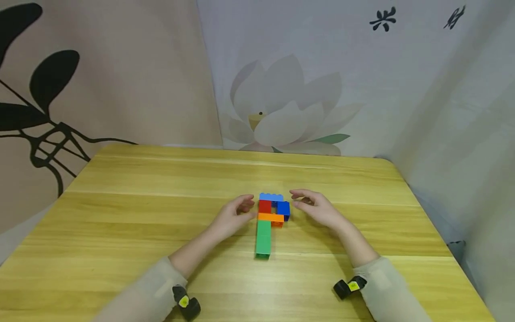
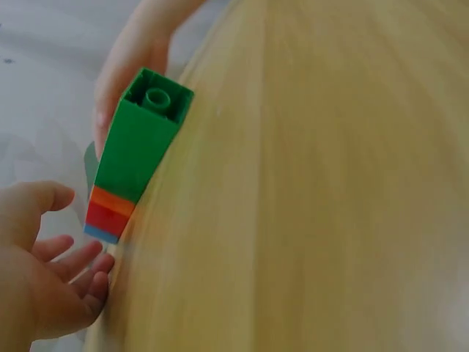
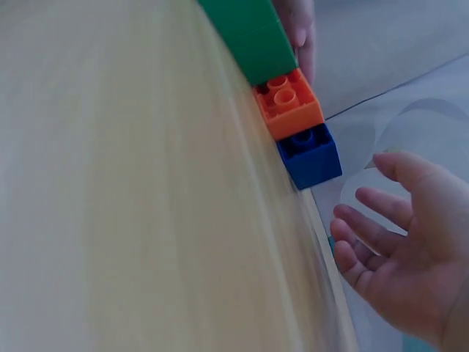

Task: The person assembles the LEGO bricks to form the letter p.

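A toy building-brick assembly lies on the table in a shape like a letter P. Green bricks (image 1: 263, 239) form its stem at the near end. Above them come an orange brick (image 1: 270, 217), a red brick (image 1: 264, 206), a dark blue brick (image 1: 283, 209) and a light blue brick (image 1: 271, 197) across the far end. My left hand (image 1: 234, 216) is just left of the assembly, fingers loosely bent, holding nothing. On the other side my right hand (image 1: 319, 208) hovers beside the dark blue brick, its fingers relaxed. In the right wrist view, hollow undersides show on the orange brick (image 3: 291, 103) and dark blue brick (image 3: 311, 158).
The wooden table (image 1: 120, 214) spreads out around the bricks. Behind it hangs a pale cloth (image 1: 301, 40) printed with a large flower and dark leaves. A black wrist camera (image 1: 186, 303) is strapped on the left sleeve, another black camera (image 1: 349, 287) on the right.
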Tool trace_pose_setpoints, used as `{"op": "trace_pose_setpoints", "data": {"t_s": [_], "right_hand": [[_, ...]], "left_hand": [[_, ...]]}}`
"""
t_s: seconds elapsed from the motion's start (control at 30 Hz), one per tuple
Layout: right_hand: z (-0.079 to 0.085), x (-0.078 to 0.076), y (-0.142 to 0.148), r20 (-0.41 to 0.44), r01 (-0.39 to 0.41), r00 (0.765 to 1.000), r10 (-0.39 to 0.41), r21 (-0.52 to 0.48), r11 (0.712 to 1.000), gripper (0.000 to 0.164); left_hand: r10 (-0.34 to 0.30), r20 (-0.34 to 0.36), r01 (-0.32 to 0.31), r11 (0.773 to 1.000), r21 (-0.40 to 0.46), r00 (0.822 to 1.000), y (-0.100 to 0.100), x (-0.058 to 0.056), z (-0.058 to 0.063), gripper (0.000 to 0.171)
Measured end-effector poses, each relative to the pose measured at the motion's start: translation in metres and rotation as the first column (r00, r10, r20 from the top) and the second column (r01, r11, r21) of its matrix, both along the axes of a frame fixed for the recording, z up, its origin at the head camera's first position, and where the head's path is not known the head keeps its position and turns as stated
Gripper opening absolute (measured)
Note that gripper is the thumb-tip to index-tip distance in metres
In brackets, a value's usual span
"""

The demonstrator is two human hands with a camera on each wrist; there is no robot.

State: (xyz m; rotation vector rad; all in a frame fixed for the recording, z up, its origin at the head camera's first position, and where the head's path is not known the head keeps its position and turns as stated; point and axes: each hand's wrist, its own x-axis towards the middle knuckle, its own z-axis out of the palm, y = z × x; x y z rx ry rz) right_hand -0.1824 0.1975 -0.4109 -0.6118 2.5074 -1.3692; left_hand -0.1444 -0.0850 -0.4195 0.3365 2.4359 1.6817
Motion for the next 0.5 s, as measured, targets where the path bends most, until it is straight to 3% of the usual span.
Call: {"op": "trace_pose_setpoints", "data": {"t_s": [0.23, 0.5], "right_hand": [[0.012, 0.012, 0.018, -0.060, 0.004, 0.998, -0.002, 0.042, 0.999, 0.040], [0.023, 0.024, 0.051, -0.151, 0.013, 0.989, 0.001, 0.095, 0.995, 0.037]], "left_hand": [[-0.081, -0.046, 0.076, 0.993, -0.087, 0.996, -0.020, 0.004, 0.009, 0.049], [-0.168, -0.109, 0.140, 0.965, -0.222, 0.980, -0.059, 0.011, 0.022, 0.047]]}}
